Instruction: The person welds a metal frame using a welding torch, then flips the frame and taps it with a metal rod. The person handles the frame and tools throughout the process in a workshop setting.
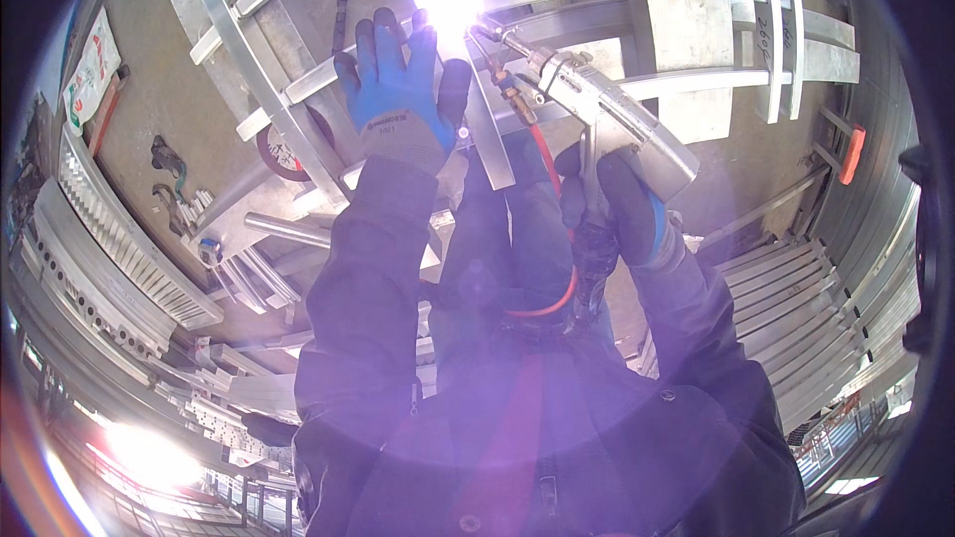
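A silver welding gun (617,109) is gripped in my right hand (629,201), which wears a dark glove with blue on it. Its nozzle points up and left at a blinding white arc (451,0), and the glare hides the spot being welded. My left hand (403,80), in a blue and grey glove with dark fingertips, lies open with fingers spread over the aluminium frame just left of the arc. A flat silver bar (487,134) runs from the glare down toward my knees. An orange-red hose (545,151) with a brass fitting hangs beside the gun.
Curved aluminium bars (696,83) cross the frame to the right. An orange-handled tool (852,154) stands near the right edge. Stacked metal profiles (796,303) lie at lower right, with slatted panels (124,224) at left. A white printed bag (92,70) is at upper left.
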Available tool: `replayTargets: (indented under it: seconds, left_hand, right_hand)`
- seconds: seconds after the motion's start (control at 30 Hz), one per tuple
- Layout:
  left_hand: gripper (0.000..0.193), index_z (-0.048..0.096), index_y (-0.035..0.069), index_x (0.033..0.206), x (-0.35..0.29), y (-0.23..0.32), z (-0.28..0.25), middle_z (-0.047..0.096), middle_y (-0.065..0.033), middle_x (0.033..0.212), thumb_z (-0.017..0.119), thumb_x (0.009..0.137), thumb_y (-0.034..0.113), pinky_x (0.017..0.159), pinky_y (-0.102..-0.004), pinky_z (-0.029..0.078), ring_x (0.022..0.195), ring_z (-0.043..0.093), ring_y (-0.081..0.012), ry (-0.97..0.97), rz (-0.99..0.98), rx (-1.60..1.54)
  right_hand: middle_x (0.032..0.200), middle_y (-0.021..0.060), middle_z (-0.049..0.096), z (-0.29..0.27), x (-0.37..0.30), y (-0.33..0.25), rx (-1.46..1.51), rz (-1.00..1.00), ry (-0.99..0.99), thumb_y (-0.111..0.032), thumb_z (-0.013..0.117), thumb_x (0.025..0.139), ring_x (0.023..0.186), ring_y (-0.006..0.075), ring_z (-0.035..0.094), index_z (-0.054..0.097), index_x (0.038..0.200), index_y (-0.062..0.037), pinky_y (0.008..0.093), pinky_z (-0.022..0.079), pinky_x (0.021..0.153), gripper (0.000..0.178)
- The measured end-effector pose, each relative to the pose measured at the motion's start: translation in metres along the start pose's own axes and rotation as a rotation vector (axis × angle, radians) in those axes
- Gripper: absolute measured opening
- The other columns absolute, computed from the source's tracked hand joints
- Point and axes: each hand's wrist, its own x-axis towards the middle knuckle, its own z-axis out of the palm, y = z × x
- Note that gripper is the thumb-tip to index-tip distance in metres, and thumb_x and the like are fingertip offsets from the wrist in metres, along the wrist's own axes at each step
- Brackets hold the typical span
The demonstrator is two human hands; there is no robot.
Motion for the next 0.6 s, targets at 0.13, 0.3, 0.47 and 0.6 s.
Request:
replayTargets:
  seconds: [0.13, 0.3, 0.47, 0.6]
  left_hand:
    - [0.062, 0.044, 0.013, 0.150, -0.002, 0.001, -0.003, 0.040, -0.0255, 0.152, 0.053, 0.100, 0.047, 0.114, -0.0635, 0.029, 0.142, 0.037, -0.0457, -0.111, -0.027, -0.013]
    - [0.058, 0.049, 0.014, 0.146, -0.002, 0.001, 0.000, 0.044, -0.0240, 0.148, 0.048, 0.101, 0.050, 0.112, -0.0658, 0.030, 0.139, 0.040, -0.0451, -0.040, -0.011, 0.003]
    - [0.058, 0.051, 0.014, 0.145, -0.004, -0.001, 0.003, 0.046, -0.0246, 0.146, 0.047, 0.101, 0.051, 0.113, -0.0660, 0.028, 0.137, 0.042, -0.0453, -0.019, -0.014, -0.021]
    - [0.059, 0.051, 0.012, 0.144, -0.005, -0.001, 0.003, 0.046, -0.0268, 0.148, 0.052, 0.098, 0.050, 0.114, -0.0651, 0.027, 0.136, 0.043, -0.0467, -0.013, -0.015, -0.049]
  right_hand:
    - [0.097, 0.0039, 0.065, -0.009, -0.001, 0.005, 0.108, 0.046, -0.104, -0.019, 0.058, 0.101, 0.082, 0.0088, 0.063, 0.060, 0.123, -0.0019, 0.0243, 0.053, 0.068, 0.028]
    - [0.101, 0.0051, 0.065, -0.010, -0.002, 0.012, 0.015, -0.014, 0.009, -0.018, 0.057, 0.102, 0.086, 0.0094, 0.063, 0.061, 0.123, -0.0020, 0.0255, 0.053, 0.071, 0.027]
    - [0.074, 0.0073, 0.065, -0.005, -0.009, 0.015, -0.129, -0.043, 0.032, -0.040, 0.048, 0.103, 0.061, 0.0124, 0.058, 0.063, 0.117, 0.0012, 0.0248, 0.045, 0.053, 0.046]
    - [0.074, 0.0067, 0.065, -0.009, -0.024, 0.017, -0.058, -0.054, 0.009, -0.045, 0.048, 0.103, 0.061, 0.0133, 0.060, 0.060, 0.123, 0.0047, 0.0245, 0.047, 0.054, 0.055]
